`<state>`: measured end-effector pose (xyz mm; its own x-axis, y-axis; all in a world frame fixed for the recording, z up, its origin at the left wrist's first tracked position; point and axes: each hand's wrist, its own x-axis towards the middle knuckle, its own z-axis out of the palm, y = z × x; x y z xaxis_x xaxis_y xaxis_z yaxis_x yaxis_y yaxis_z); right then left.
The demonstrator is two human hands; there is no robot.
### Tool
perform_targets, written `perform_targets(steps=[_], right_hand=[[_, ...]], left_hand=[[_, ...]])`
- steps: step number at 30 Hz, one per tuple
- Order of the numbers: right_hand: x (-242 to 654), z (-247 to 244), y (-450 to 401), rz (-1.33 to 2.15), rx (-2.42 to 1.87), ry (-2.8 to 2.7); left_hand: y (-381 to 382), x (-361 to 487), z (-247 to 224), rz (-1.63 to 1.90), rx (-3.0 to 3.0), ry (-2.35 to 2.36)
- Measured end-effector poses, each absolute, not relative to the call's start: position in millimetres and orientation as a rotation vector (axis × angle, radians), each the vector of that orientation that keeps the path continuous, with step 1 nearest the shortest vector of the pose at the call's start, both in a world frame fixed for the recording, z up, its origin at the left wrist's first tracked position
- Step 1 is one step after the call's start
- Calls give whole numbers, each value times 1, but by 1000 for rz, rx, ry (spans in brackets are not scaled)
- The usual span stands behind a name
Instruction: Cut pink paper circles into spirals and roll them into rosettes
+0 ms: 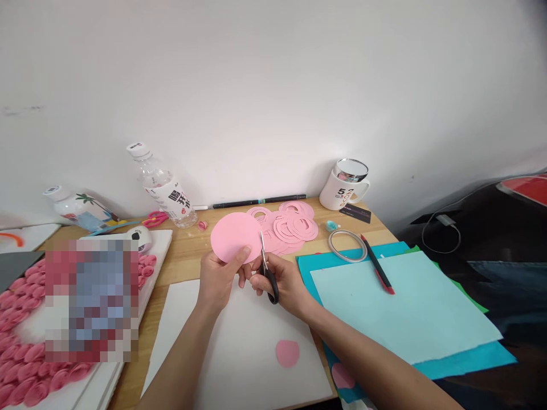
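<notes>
Between finger and thumb, my left hand [219, 279] pinches a round pink paper disc [233, 234], holding it up above the desk. My right hand [282, 282] is closed on black-handled scissors [270, 282], whose blades point upward at the disc's right edge. Whether the blades bite into the paper, I cannot tell. Behind the scissors lies a pile of pink paper discs and rings [294, 225]. Below my hands, a small pink paper piece [288, 353] rests on a white sheet [252, 364].
At left stands a board with pink paper roses [36, 390], partly pixelated. A plastic bottle [164, 193] and a white mug [344, 185] stand by the wall. Right of the white sheet lie blue paper sheets [397, 307], a tape roll [347, 246] and a black-and-red pen [378, 265].
</notes>
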<state>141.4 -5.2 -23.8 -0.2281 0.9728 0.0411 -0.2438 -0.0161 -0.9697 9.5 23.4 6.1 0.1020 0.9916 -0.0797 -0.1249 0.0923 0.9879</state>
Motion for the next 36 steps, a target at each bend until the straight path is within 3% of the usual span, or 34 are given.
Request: perform_targets(steps=[36], right_hand=[[143, -24, -5, 1426, -965, -1195]], left_hand=[[25, 5, 7, 1066, 1119, 1121]])
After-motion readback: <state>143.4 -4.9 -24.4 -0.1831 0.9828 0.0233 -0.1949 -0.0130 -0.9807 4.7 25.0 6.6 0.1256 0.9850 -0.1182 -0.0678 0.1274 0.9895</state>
